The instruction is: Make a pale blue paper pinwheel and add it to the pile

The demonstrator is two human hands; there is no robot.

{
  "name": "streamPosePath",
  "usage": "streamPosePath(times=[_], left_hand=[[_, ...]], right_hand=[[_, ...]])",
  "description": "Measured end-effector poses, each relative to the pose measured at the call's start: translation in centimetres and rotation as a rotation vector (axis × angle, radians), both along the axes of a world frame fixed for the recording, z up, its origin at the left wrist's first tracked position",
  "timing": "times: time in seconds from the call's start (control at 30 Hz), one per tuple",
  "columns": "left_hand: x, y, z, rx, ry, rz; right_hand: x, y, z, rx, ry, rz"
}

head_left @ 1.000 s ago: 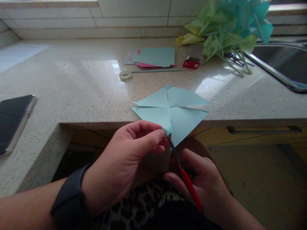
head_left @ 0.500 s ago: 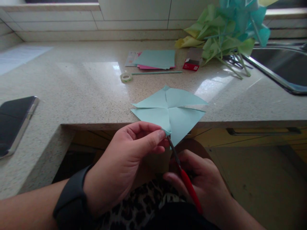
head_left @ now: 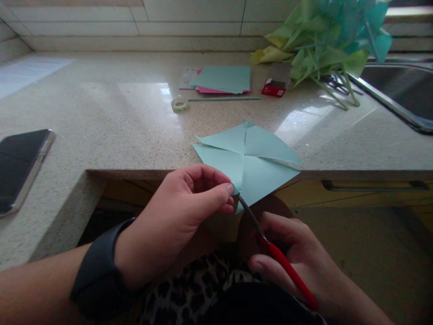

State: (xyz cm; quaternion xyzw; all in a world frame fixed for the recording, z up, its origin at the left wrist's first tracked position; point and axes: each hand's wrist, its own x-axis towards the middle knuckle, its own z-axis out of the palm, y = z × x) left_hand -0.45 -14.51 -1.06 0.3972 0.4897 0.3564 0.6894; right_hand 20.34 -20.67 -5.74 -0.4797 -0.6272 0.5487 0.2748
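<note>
Pale blue-green paper, slit and held at one corner

The square pale blue-green paper sheet with slits toward its centre (head_left: 267,176) is pinched at its near corner by the left hand (head_left: 189,207); the rest is spread ahead of the fingers, over the counter's edge. It can be judged very light, crisp but easily creased, and liable to tear where the slits meet. It is best taken by a corner, with little pressure. The slim red-handled metal scissors (head_left: 291,271) are gripped in the right hand (head_left: 297,253), their tip at the pinched corner; whether the blades are parted cannot be told.

Beyond the hands, a smooth, speckled pale stone countertop (head_left: 128,131) is lit by glossy reflections. A translucent ring of tape (head_left: 179,110) and a stack of blue-green and pink paper (head_left: 225,79) are set ahead; a steel-rimmed sink (head_left: 389,97) is seen far right of the right hand.
</note>
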Motion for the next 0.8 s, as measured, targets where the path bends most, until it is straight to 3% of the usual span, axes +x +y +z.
streamPosePath(times=[0.8], left_hand=[[-0.1, -0.01, 0.02, 0.039, 0.062, -0.045]], right_hand=[[0.07, 0.19, -0.23, 0.012, -0.075, -0.008]])
